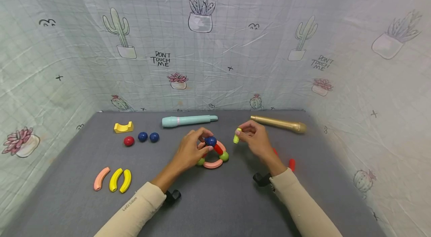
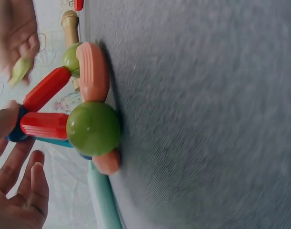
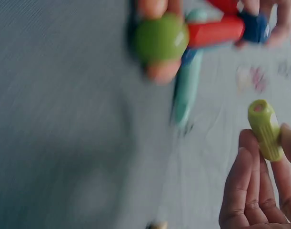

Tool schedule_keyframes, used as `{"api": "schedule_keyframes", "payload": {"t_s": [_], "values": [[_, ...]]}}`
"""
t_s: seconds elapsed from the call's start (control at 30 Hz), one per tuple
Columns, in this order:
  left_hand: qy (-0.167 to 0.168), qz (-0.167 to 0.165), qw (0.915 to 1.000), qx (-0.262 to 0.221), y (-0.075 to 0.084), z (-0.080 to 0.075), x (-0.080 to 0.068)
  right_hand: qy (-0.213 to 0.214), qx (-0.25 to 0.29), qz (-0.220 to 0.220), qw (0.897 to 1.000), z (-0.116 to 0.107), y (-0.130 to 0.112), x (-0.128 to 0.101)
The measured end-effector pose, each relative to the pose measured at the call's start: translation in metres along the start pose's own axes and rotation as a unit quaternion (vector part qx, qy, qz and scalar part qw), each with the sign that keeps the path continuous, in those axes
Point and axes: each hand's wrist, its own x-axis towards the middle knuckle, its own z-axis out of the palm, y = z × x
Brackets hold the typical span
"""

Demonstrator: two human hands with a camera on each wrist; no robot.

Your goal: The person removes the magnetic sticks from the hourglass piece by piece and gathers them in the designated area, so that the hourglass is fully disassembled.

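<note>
My left hand (image 1: 190, 151) pinches a blue ball (image 1: 210, 141) between thumb and fingers. This ball tops a small magnetic-toy frame standing on the table. Red rods (image 2: 47, 89) slope down from it to green balls (image 2: 94, 129). Pink curved rods (image 1: 213, 164) join the green balls in a ring at the base. In the left wrist view, another blue ball shows partly behind the near green one. To the right of the frame, my right hand (image 1: 258, 140) holds a short yellow-green rod (image 3: 265, 131) in its fingertips, raised and apart from the frame.
A teal microphone-shaped toy (image 1: 190, 120) and a gold one (image 1: 279, 123) lie at the back. Leftward are a yellow curved block (image 1: 123, 127), a red ball (image 1: 129, 141), two blue balls (image 1: 143, 137), a pink curved rod (image 1: 101, 178) and two yellow ones (image 1: 116, 179). Red rods (image 1: 292, 165) lie beside my right forearm.
</note>
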Motion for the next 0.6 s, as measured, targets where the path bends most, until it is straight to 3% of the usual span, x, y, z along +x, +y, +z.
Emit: {"api": "schedule_keyframes", "payload": {"t_s": [0.17, 0.33, 0.6], "values": [[-0.027, 0.036, 0.9981, 0.041, 0.0, -0.006, 0.002, 0.035, -0.114, 0.02, 0.993, -0.046, 0.026, -0.007], [-0.053, 0.077, 0.9921, 0.084, 0.002, -0.013, 0.005, 0.051, -0.225, 0.026, 0.973, -0.089, 0.049, -0.013], [-0.091, 0.115, 0.978, 0.148, 0.006, -0.018, 0.012, 0.024, -0.333, 0.074, 0.94, -0.12, 0.063, -0.027]]}}
